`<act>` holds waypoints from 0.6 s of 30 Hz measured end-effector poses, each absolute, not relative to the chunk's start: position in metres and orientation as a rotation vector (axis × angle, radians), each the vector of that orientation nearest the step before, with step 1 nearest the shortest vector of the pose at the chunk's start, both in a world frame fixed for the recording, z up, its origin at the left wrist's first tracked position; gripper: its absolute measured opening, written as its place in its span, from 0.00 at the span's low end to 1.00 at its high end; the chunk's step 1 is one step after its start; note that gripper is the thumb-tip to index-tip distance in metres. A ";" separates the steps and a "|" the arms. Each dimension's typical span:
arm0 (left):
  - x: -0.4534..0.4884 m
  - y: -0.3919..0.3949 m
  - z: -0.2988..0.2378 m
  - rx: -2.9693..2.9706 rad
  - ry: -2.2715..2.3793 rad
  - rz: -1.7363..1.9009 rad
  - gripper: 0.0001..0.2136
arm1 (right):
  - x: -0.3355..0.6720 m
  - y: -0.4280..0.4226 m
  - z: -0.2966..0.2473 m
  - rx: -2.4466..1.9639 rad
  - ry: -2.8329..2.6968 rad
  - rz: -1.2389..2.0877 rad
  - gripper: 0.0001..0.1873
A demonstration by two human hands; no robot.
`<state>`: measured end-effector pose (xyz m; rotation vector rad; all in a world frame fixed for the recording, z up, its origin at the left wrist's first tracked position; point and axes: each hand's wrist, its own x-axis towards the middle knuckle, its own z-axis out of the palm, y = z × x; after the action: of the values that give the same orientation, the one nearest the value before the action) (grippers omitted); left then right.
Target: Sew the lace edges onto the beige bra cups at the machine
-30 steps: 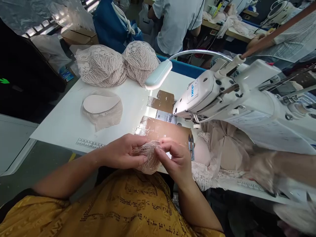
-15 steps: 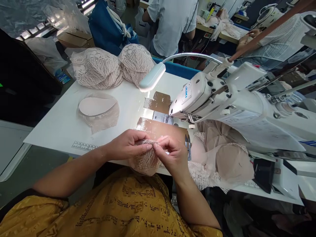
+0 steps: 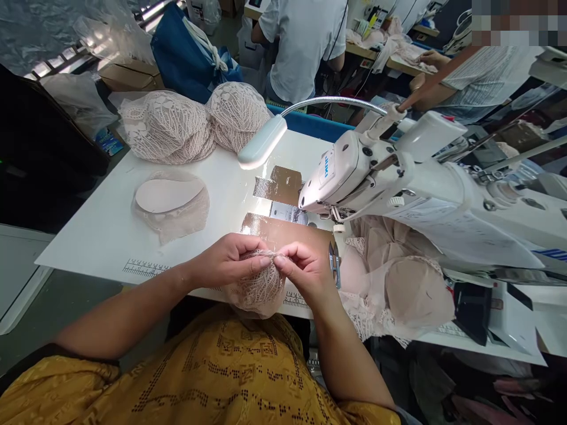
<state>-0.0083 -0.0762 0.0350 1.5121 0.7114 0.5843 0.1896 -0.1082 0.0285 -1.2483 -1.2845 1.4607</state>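
My left hand point(image 3: 225, 262) and my right hand point(image 3: 305, 273) both pinch the top edge of a beige lace bra cup point(image 3: 259, 289) at the near edge of the white sewing table point(image 3: 88, 236). The cup hangs down between the hands, over my lap. Their fingertips meet at the cup's rim. A small thread snip point(image 3: 333, 264) sticks out by my right hand, seemingly held in it. The white sewing machine point(image 3: 398, 189) stands just beyond and to the right, its needle area above a taped metal plate point(image 3: 283, 227).
A flat foam cup on lace pieces point(image 3: 170, 200) lies to the left. Two heaps of lace cups point(image 3: 195, 121) sit at the table's far side. A gooseneck lamp point(image 3: 261, 141) hangs over the middle. More cups point(image 3: 398, 289) pile right of my hands. Other people work behind.
Both hands drew slightly closer together on the cup's rim and the cup hangs lower over the table edge. The view shifted a little to the right.
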 end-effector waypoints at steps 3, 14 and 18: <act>-0.011 -0.072 0.034 1.421 0.630 0.517 0.11 | 0.192 -0.108 0.029 -1.202 -1.262 1.495 0.11; 0.007 -0.086 0.017 0.882 0.682 0.659 0.14 | 0.193 -0.101 0.020 -1.093 -1.137 1.656 0.16; -0.026 -0.068 0.032 0.910 1.008 0.940 0.11 | 0.214 -0.098 0.014 -1.204 -1.178 1.483 0.16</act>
<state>-0.0258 -0.0681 0.0323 0.9101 1.0078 0.9404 0.2139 -0.0985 0.0136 -1.2040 -1.1779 1.4831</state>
